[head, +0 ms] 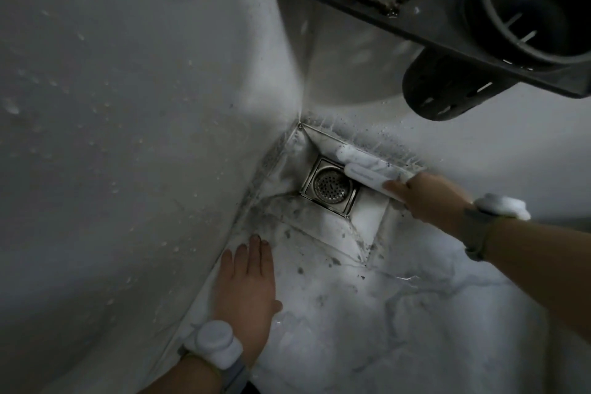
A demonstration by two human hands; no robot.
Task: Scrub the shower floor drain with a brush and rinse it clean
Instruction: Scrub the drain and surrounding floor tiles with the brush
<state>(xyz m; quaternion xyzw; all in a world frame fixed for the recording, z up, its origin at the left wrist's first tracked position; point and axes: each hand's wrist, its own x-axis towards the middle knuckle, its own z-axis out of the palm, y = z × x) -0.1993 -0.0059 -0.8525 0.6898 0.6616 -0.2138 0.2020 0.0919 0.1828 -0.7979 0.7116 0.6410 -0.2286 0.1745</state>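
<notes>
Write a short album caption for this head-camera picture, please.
Right hand holds a white brush beside the square drain; left hand rests flat on the floor.

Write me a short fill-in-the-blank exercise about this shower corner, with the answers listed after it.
1. The right hand grips a white ____ beside the drain.
2. The left hand rests ____ on the floor, fingers straight.
3. The drain's perforated cover sits in a ____ metal frame.
4. A dark ____ hangs on the wall above the corner.

Answers: brush; flat; square; shelf
</notes>
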